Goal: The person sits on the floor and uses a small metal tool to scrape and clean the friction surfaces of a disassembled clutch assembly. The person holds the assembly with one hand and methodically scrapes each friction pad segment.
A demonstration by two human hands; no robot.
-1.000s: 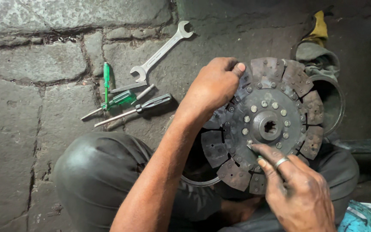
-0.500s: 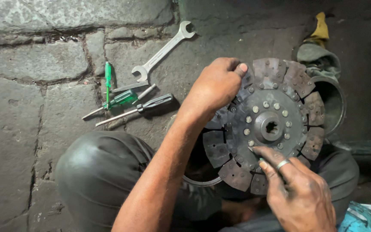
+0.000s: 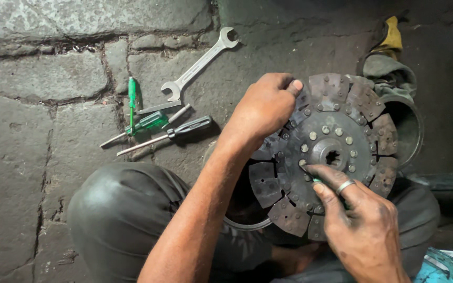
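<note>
A round, rusty clutch disc [image 3: 342,126] with friction pads around its rim rests tilted over my knees. My left hand [image 3: 263,110] grips its upper left edge, thumb over the rim. My right hand [image 3: 363,230], a ring on one finger, comes up from the lower right. It pinches a small green tool [image 3: 316,181], mostly hidden by the fingers, and presses it against the disc just left of the splined hub [image 3: 333,156].
On the stone floor to the left lie a silver open-ended spanner [image 3: 200,64], two green screwdrivers [image 3: 142,123] and a black-handled screwdriver [image 3: 184,128]. A dark metal ring housing [image 3: 410,126] with a rag sits behind the disc. A teal object [image 3: 441,267] is at the bottom right.
Both hands and the disc have drifted very slightly to the right. The grips are the same.
</note>
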